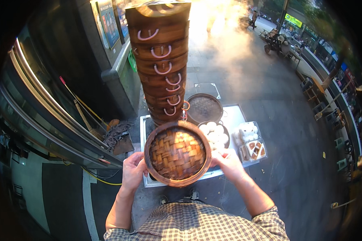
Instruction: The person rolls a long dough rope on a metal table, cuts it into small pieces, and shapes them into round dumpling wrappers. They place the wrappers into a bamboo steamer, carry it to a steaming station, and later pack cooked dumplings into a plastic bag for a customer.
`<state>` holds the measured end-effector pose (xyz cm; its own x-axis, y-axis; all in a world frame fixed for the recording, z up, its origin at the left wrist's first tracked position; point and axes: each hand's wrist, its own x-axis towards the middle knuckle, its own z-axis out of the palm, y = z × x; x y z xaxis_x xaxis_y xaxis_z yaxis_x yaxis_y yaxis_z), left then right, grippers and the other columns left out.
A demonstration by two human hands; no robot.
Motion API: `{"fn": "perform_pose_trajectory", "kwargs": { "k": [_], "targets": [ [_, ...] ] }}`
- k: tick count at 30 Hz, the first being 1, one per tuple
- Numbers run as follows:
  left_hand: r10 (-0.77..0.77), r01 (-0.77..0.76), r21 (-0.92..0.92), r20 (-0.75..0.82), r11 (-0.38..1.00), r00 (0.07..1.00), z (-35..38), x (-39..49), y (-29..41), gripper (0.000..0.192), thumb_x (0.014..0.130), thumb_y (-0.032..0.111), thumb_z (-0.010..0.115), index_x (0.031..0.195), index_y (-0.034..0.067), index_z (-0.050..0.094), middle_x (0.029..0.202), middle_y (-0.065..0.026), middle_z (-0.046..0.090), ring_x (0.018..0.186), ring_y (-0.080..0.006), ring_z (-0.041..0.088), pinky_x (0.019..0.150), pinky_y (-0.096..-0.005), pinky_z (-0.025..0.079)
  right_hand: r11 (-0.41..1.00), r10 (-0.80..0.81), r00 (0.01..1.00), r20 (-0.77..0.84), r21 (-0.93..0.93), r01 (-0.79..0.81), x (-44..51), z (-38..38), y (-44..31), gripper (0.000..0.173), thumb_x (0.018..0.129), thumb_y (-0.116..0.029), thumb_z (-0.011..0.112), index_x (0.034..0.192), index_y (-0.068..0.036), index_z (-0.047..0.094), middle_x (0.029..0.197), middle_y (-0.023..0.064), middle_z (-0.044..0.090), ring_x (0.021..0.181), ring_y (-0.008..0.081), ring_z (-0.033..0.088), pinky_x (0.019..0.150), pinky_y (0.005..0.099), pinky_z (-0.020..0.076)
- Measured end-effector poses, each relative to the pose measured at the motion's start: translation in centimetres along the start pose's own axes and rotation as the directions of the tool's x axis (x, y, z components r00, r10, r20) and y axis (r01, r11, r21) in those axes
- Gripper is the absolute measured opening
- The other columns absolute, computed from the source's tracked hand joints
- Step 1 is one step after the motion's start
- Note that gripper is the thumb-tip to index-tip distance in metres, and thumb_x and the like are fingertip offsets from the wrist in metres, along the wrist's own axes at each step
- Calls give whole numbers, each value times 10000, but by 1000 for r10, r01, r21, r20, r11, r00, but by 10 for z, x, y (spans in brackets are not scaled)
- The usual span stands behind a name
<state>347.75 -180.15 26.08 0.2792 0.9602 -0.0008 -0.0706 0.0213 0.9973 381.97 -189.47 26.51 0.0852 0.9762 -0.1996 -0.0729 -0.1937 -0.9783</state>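
Observation:
A round bamboo steamer piece with a woven top [178,155], its inside hidden, is held in front of me above a metal-topped stand. My left hand [134,168] grips its left rim, and my right hand [226,162] is at its right side, fingers partly hidden. Just beyond rises a tall stack of bamboo steamers [166,60] with pale loop handles. To its right lies a darker woven lid [203,107]. Below that lid, white round buns [214,132] fill a round container, partly covered by the held piece.
Clear plastic boxes of food [253,141] sit at the right edge of the metal tabletop [233,113]. A low wall [120,81] and long-handled tools [81,114] stand at left. Steam drifts behind the stack. Stools [341,143] line the far right.

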Motion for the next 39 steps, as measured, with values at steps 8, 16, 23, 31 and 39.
{"fn": "perform_pose_trajectory", "kwargs": {
  "k": [8, 16, 23, 31, 39],
  "targets": [
    [-346, 351, 169, -62, 921, 936, -112, -1, -197, 188, 1057, 165, 650, 1125, 7, 727, 825, -6, 706, 660, -49, 574, 572, -231, 466, 942, 333, 920, -204, 103, -318, 53, 118, 230, 261, 1079, -197, 615, 1009, 15, 750, 880, 38, 744, 798, 105, 678, 790, 282, 572],
    [-63, 52, 621, -4, 782, 998, -140, 23, -298, 342, 1073, 260, 582, 1283, 21, 706, 1014, -111, 745, 952, -276, 713, 870, -395, 559, 880, 71, 935, -347, -420, -223, 92, 114, 288, 333, 1071, -290, 608, 1123, 2, 757, 925, 128, 765, 866, 273, 726, 845, 379, 559],
    [172, -144, 631, 18, 762, 985, -97, 10, -185, 320, 1093, 218, 497, 1210, 34, 731, 890, -198, 638, 829, -376, 648, 765, -464, 510, 834, -120, 939, -324, -545, -81, 46, 159, 165, 349, 1037, -271, 624, 1231, 8, 704, 1001, 216, 656, 986, 416, 669, 884, 459, 532],
    [350, -400, 464, 193, 790, 917, 38, 70, -32, 330, 1108, 174, 485, 1215, -14, 733, 857, -160, 657, 779, -262, 651, 743, -389, 527, 602, -626, 717, -305, -773, 197, 32, 34, -6, 267, 994, -139, 656, 1188, 28, 728, 1132, 252, 723, 1060, 408, 695, 902, 466, 540],
    [265, -377, 495, 283, 783, 922, 145, 114, -44, 247, 1035, 155, 656, 1186, -22, 738, 1013, -179, 707, 922, -291, 705, 839, -380, 533, 589, -298, 898, -324, -803, -94, 54, -82, 10, 379, 1046, -284, 520, 1016, 6, 763, 929, 278, 727, 939, 466, 694, 857, 542, 539]
  ]
}}
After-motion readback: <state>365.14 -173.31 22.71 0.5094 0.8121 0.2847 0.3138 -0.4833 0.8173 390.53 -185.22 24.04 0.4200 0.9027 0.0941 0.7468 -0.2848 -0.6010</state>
